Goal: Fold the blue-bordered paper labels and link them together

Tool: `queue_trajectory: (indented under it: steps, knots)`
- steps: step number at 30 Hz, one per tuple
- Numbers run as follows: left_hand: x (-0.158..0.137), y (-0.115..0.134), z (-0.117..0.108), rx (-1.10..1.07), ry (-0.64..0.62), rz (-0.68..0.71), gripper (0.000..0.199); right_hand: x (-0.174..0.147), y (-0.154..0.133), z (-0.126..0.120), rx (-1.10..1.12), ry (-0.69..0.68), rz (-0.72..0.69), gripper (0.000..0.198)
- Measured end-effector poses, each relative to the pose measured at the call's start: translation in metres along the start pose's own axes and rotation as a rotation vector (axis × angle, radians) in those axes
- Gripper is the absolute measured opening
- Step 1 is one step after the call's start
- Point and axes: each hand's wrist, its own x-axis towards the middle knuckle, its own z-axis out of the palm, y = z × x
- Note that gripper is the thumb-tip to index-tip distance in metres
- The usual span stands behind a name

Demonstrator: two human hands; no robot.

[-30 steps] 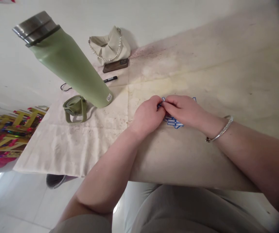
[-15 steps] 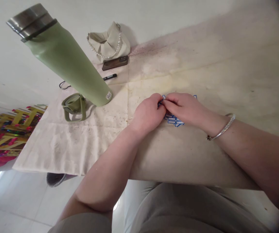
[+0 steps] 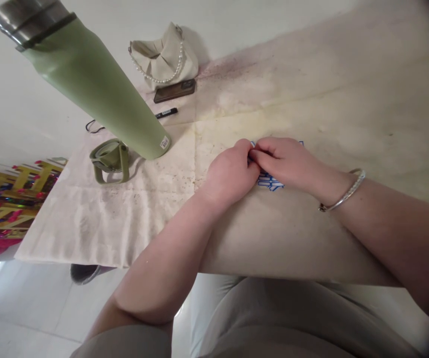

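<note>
Several small white pieces with blue edges (image 3: 270, 182) lie on the cloth-covered table, partly hidden beneath my hands. My left hand (image 3: 233, 171) is closed, its thumb and fingertips meeting those of my right hand just above the pieces. My right hand (image 3: 283, 159) is closed in a pinch, with a bracelet (image 3: 343, 199) on that wrist. A bit of blue shows between the fingertips, but what they grip is mostly hidden.
A tall green bottle (image 3: 98, 89) with a steel top stands left of my hands. Beside it sits a green lid with a loop (image 3: 110, 161). Farther back are a black marker (image 3: 167, 113), a phone (image 3: 174, 91) and a cream handbag (image 3: 164, 57). The tablecloth (image 3: 87, 223) hangs over the front edge.
Both hands stay together at the pieces, with fingertips slightly shifted and my left hand a little farther right. The whole view has moved slightly, so the bottle appears farther left and higher.
</note>
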Motion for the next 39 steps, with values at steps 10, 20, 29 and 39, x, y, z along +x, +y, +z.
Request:
queue_trajectory:
  steps: [10, 20, 29, 39]
  knots:
    - [-0.003, 0.006, -0.001, 0.02, -0.049, -0.003, 0.017, -0.002, -0.004, -0.002, 0.003, -0.001, 0.045, 0.021]
    - [-0.008, 0.014, -0.005, 0.008, -0.099, -0.027, 0.021, -0.003, -0.009, -0.004, -0.005, -0.003, 0.085, 0.017]
    - [-0.015, 0.02, -0.006, 0.046, -0.128, 0.006, 0.03, -0.009, -0.014, -0.006, 0.023, -0.005, 0.102, 0.017]
    - [-0.021, 0.021, -0.004, 0.103, -0.102, 0.067, 0.033, -0.012, -0.016, -0.005, 0.01, 0.019, 0.137, 0.012]
